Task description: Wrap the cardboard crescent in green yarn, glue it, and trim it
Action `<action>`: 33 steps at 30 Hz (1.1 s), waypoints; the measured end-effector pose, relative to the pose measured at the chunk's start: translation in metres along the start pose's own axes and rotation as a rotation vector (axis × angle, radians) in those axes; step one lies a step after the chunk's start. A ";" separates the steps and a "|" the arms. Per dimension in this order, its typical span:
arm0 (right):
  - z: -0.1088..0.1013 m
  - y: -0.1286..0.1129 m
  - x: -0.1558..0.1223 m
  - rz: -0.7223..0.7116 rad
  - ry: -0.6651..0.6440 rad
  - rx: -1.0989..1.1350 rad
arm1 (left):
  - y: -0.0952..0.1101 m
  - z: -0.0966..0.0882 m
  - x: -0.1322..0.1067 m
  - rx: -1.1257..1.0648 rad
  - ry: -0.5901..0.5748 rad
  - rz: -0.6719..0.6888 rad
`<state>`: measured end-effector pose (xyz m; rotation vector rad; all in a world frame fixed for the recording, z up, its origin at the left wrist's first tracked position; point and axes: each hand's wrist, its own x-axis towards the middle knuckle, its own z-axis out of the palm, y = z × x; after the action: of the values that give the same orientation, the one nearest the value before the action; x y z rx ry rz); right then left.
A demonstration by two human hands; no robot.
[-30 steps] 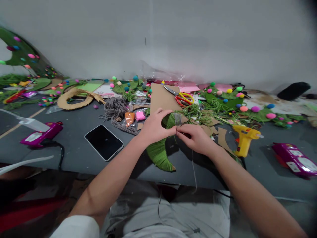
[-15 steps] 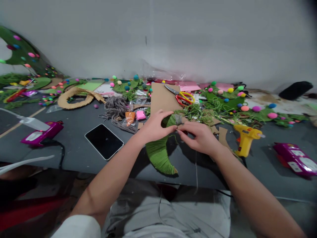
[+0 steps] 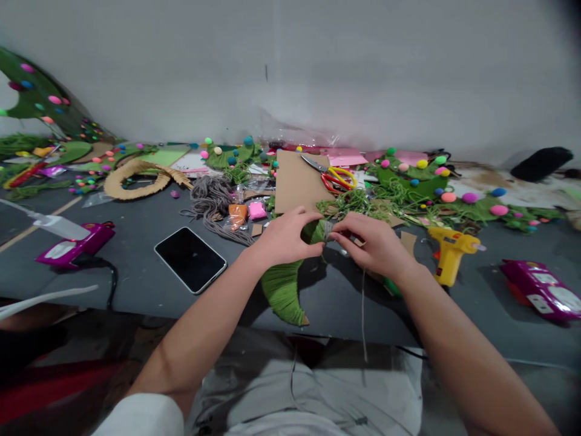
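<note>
A curved, crescent-like piece wrapped in green yarn (image 3: pixel 282 293) lies over the front part of the table, its bare brown tip pointing down. My left hand (image 3: pixel 290 236) grips its upper part, thumb and fingers around it. Grey yarn (image 3: pixel 327 229) is wound over the green at that upper end. My right hand (image 3: pixel 370 241) pinches the grey yarn beside the wrapped band. A loose grey strand (image 3: pixel 364 321) hangs below my right hand past the table edge. The piece's far end is partly hidden by my hands.
Scissors (image 3: pixel 333 175) lie on a cardboard sheet (image 3: pixel 295 184). A phone (image 3: pixel 190 260) and a heap of grey yarn (image 3: pixel 209 203) are to the left. On the right are a yellow glue gun (image 3: pixel 451 251) and a purple device (image 3: pixel 542 289). Green scraps (image 3: pixel 358 203) lie behind.
The green piece has turned, its lower tip swinging left. My right hand has shifted slightly right, and the hanging grey strand has moved with it.
</note>
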<state>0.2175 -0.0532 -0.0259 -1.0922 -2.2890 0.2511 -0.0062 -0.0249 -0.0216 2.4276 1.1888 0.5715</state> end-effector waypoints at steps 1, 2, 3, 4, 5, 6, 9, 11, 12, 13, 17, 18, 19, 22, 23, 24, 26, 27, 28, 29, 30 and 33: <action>-0.002 0.002 0.000 0.003 0.022 0.016 | 0.000 0.000 0.000 -0.006 -0.014 0.020; -0.004 0.004 0.001 0.004 0.045 0.035 | 0.001 0.001 0.000 -0.015 -0.022 0.040; -0.005 0.006 0.001 0.004 0.067 0.053 | 0.001 0.001 0.000 -0.024 -0.024 0.057; -0.006 0.008 0.001 0.003 0.081 0.068 | 0.002 0.001 0.000 -0.031 -0.025 0.070; -0.007 0.009 0.002 0.004 0.091 0.081 | 0.003 0.001 0.000 -0.038 -0.024 0.080; -0.007 0.010 0.002 0.008 0.097 0.095 | 0.003 0.001 0.000 -0.043 -0.023 0.087; -0.005 0.013 0.003 0.046 0.107 0.151 | 0.005 -0.001 -0.001 -0.043 -0.029 0.102; -0.002 0.014 0.003 0.085 0.109 0.192 | 0.006 -0.002 -0.002 -0.038 -0.039 0.119; -0.002 0.015 0.004 0.102 0.108 0.213 | 0.006 -0.002 -0.003 -0.036 -0.043 0.128; -0.001 0.016 0.004 0.116 0.109 0.233 | 0.007 -0.003 -0.003 -0.038 -0.044 0.137; -0.001 0.019 0.005 0.156 0.128 0.295 | 0.007 -0.004 -0.003 -0.094 -0.004 0.165; -0.001 0.019 0.005 0.167 0.130 0.316 | 0.007 -0.004 -0.003 -0.115 0.006 0.173; 0.000 0.020 0.005 0.178 0.130 0.340 | 0.008 -0.004 -0.003 -0.134 0.016 0.180; 0.006 0.021 0.005 0.186 0.121 0.429 | 0.009 -0.004 -0.003 -0.171 0.075 0.188; 0.009 0.021 0.005 0.180 0.112 0.452 | 0.009 -0.004 -0.002 -0.176 0.111 0.175; 0.012 0.021 0.005 0.170 0.102 0.467 | 0.009 -0.004 -0.001 -0.175 0.153 0.151; 0.018 0.019 0.005 0.150 0.077 0.455 | 0.007 -0.003 0.000 -0.155 0.234 0.074; 0.021 0.017 0.005 0.134 0.061 0.424 | 0.006 -0.003 0.001 -0.135 0.266 0.027; 0.023 0.014 0.005 0.114 0.040 0.383 | 0.005 -0.003 0.002 -0.108 0.289 -0.017; 0.024 0.011 0.004 0.090 0.012 0.336 | 0.004 -0.002 0.002 -0.074 0.298 -0.055; 0.024 0.007 0.004 0.064 -0.019 0.285 | 0.003 -0.002 0.002 -0.037 0.293 -0.084; 0.022 -0.002 0.002 -0.013 -0.074 0.118 | 0.002 -0.001 0.002 0.085 0.230 -0.124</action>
<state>0.2021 -0.0514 -0.0417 -1.0235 -2.3136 0.4228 -0.0045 -0.0244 -0.0198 2.3844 1.4724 0.7935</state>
